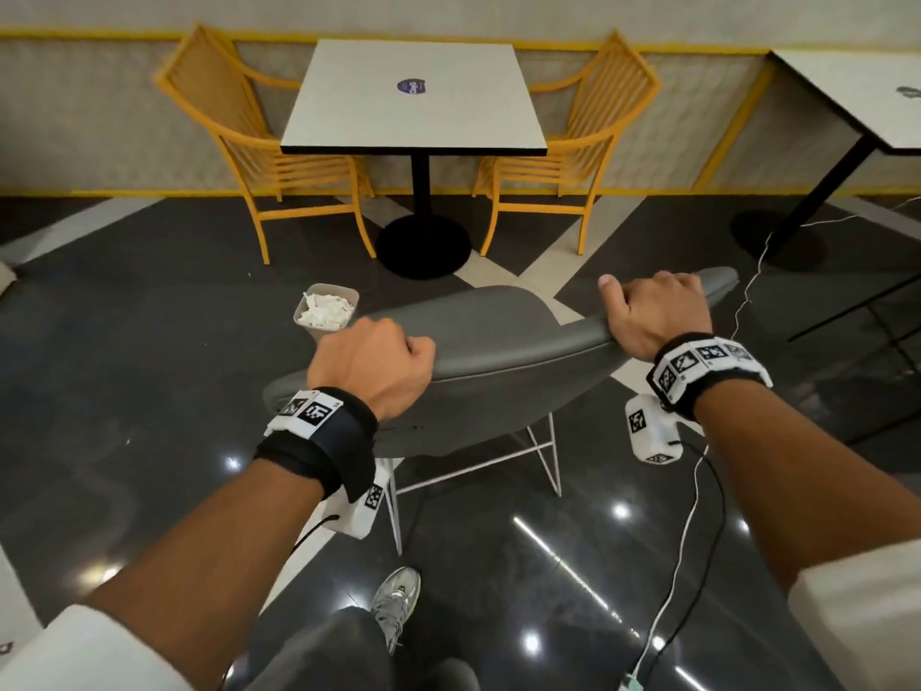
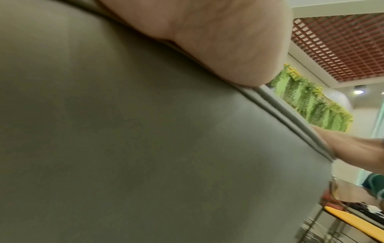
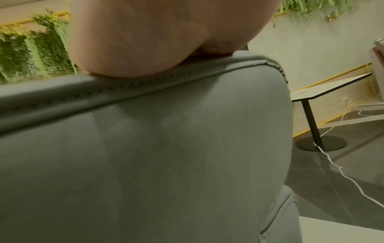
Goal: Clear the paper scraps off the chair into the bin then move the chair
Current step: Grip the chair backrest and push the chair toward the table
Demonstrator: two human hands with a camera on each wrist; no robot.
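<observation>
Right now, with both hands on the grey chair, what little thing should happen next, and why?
Probably lift or slide the grey chair a little away from the bin. The left hand and right hand both grip its backrest top, the paper scraps sit in the bin, and no scraps show on the chair.

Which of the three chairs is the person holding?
The grey chair nearest the camera; both the left hand and right hand grip its backrest. The two yellow chairs stand untouched by the table.
</observation>
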